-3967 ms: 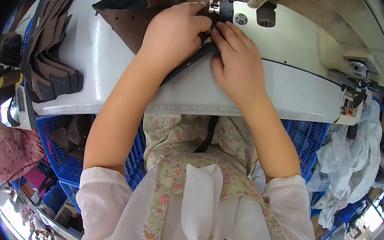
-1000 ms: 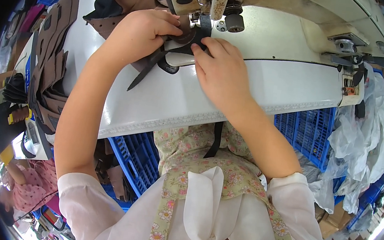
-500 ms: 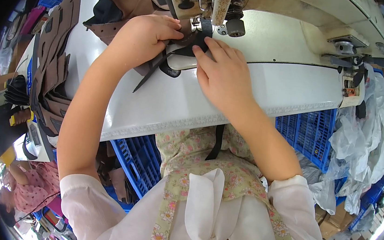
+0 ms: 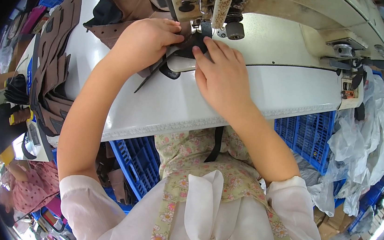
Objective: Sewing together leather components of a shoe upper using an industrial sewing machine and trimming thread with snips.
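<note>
White sewing table [image 4: 155, 111]: black piece [image 4: 193, 44] before the presser foot [image 4: 196, 25], newly exposed as hands parted, leaving its edge visible; left hand [image 4: 150, 38] curled over brown leather [image 4: 107, 33], grip unclear; right hand [image 4: 221, 69] loosely spread, fingertips against black piece.

From your right hand [image 4: 223, 69], bare white tabletop [image 4: 167, 105] lies free at three and eight o'clock — but the sewing machine [image 4: 279, 0] blocks twelve to two, and brown pieces [image 4: 53, 63] crowd nine beyond your left hand [image 4: 146, 40].
</note>
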The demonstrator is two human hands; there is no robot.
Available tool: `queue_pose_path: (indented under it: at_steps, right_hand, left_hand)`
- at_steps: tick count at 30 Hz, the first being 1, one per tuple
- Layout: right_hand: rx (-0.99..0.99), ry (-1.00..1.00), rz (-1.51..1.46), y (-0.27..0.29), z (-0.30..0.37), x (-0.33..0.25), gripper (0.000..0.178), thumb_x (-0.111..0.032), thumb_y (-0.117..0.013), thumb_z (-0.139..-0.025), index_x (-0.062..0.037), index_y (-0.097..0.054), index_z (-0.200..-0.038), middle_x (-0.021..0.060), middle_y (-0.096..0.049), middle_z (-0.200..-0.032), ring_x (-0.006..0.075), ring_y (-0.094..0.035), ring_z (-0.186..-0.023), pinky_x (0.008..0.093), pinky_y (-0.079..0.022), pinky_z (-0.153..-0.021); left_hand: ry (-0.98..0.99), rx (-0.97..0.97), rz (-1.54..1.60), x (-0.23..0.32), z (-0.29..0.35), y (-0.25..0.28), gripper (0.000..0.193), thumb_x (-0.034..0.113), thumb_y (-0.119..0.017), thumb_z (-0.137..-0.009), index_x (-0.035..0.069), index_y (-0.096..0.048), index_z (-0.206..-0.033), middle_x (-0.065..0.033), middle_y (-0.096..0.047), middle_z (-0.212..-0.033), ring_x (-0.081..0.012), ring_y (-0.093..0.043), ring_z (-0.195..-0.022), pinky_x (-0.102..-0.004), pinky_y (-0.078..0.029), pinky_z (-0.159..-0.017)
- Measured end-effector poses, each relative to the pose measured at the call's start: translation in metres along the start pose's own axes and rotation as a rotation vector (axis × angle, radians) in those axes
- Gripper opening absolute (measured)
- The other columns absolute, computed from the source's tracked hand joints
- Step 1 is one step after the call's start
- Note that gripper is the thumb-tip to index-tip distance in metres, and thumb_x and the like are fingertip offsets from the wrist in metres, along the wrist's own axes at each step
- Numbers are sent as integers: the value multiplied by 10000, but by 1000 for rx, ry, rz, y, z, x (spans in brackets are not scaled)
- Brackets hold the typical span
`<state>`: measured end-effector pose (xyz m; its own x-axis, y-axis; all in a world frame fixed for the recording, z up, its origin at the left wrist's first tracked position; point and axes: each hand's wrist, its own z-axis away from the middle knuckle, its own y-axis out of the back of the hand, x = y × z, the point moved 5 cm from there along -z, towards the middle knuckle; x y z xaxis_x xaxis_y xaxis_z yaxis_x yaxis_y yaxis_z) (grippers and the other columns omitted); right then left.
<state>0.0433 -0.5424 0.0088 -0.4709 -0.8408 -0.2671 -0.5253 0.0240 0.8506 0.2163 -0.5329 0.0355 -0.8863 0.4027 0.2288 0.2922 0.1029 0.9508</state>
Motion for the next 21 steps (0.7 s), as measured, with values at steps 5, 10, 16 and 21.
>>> queue_pose_path:
  at_steps: [5, 10, 16, 21]
  right_hand:
    - [4, -15, -16, -1, -2, 4, 342, -169, -648, -810, -34, -686, -1122, 156, -621, -1215, 294, -558, -1141, 424, -427, -939]
    - [9, -43, -90, 1, 2, 6, 319, -160, -656, -800, -47, -697, -1096, 117, -631, -1163, 285, -552, -1143, 427, -421, -941]
    - [7, -50, -39, 7, -2, 8, 303, -170, -675, -813, -84, -701, -1102, 86, -638, -1197, 283, -555, -1168, 431, -422, -953]
    - [30, -42, -52, 8, -7, 15, 302, -184, -697, -776, -60, -712, -1051, 96, -651, -1136, 289, -551, -1135, 432, -412, -941]
  left_hand:
    - [24, 21, -21, 6, -2, 2, 425, -66, -611, -653, 52, -729, -1043, -136, -692, -1142, -317, -641, -1063, -387, -523, -910]
    - [84, 5, -9, 6, -4, 4, 344, -37, -630, -674, 37, -716, -998, -101, -704, -1057, -252, -644, -1103, -372, -534, -897]
    - [35, 25, -145, 10, 2, -8, 418, -41, -646, -668, 47, -712, -1071, -116, -700, -1102, -284, -641, -1109, -385, -532, -907]
    - [91, 78, -253, 19, 2, -17, 347, 7, -639, -729, 57, -719, -1064, -109, -695, -1116, -272, -646, -1097, -377, -539, -886]
